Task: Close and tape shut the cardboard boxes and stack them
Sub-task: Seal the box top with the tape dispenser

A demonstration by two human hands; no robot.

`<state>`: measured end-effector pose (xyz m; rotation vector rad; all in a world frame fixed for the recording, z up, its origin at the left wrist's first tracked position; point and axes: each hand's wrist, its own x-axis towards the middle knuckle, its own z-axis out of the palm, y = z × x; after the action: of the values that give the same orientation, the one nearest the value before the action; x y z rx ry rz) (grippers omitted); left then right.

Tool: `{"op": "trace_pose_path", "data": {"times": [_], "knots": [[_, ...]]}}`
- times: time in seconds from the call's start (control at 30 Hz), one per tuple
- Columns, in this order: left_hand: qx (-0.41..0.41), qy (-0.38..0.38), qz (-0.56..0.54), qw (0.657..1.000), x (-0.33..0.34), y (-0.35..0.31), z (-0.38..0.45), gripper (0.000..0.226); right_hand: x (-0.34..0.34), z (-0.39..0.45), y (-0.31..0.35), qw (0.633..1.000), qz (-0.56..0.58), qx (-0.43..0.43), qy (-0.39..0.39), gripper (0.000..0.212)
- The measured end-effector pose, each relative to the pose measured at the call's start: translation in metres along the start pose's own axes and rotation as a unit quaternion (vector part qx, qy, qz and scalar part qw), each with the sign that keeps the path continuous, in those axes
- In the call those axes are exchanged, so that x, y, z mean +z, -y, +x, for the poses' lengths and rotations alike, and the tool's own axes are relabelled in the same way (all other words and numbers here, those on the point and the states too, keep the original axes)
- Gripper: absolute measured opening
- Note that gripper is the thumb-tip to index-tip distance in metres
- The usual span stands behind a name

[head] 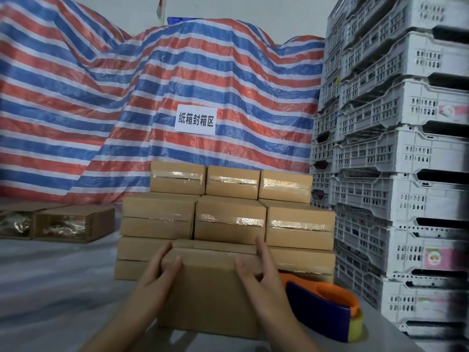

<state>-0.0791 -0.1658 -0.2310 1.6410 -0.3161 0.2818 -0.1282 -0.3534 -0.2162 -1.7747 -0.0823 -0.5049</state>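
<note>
Left hand: my left hand (pixel 162 270) is clamped on the near-left corner of the held box (pixel 208 288), thumb on the top face, fingers wrapped down the left side.
Right hand: my right hand (pixel 256 273) grips the right side of the same box, thumb on top, fingers reaching to its far edge.
Held box: flaps down, carried just in front of the stack (pixel 228 219), near the worktop's front edge; I cannot tell whether its base touches the worktop (pixel 50 288).
Stack: three tiers of taped boxes, the upper tiers stepped back.
Slip risk: both grips sit high on smooth cardboard, so I judge the box could tilt out if I lift fast.
Topple risk: pushing this box hard against the bottom tier could shove the rows back and skew them.
Tape dispenser: the tape dispenser (pixel 327 311) lies just beside my right wrist; a careless sweep could knock it off the front-right edge.
Open boxes: two open boxes (pixel 58 224) wait at the left edge, well apart.
</note>
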Motion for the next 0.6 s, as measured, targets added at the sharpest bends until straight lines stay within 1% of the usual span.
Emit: {"op": "trace_pose_path", "data": {"times": [0.07,0.13,0.3,0.4,0.5,0.6], "knots": [[-0.018,-0.006,-0.012,1.0,0.002,0.003,-0.002,0.054,0.0,-0.002,-0.004,1.0,0.005,0.003,-0.006,0.105],[-0.038,0.001,-0.023,0.999,0.003,0.007,-0.006,0.053,0.001,-0.004,-0.012,1.0,0.015,0.021,-0.008,0.098],[-0.061,0.001,0.004,0.998,-0.001,0.021,-0.01,0.045,0.005,-0.008,-0.03,0.997,0.003,0.074,-0.004,0.087],[-0.068,0.009,-0.001,0.998,-0.003,0.019,-0.009,0.04,0.004,-0.01,-0.029,0.995,-0.014,0.094,-0.006,0.091],[-0.054,0.014,-0.009,0.998,-0.003,0.018,-0.012,0.04,0.001,-0.014,-0.029,0.996,-0.02,0.085,0.006,0.098],[-0.033,0.006,-0.025,0.999,-0.005,0.019,-0.014,0.041,0.0,-0.017,-0.031,0.997,-0.031,0.069,0.019,0.101]]}}
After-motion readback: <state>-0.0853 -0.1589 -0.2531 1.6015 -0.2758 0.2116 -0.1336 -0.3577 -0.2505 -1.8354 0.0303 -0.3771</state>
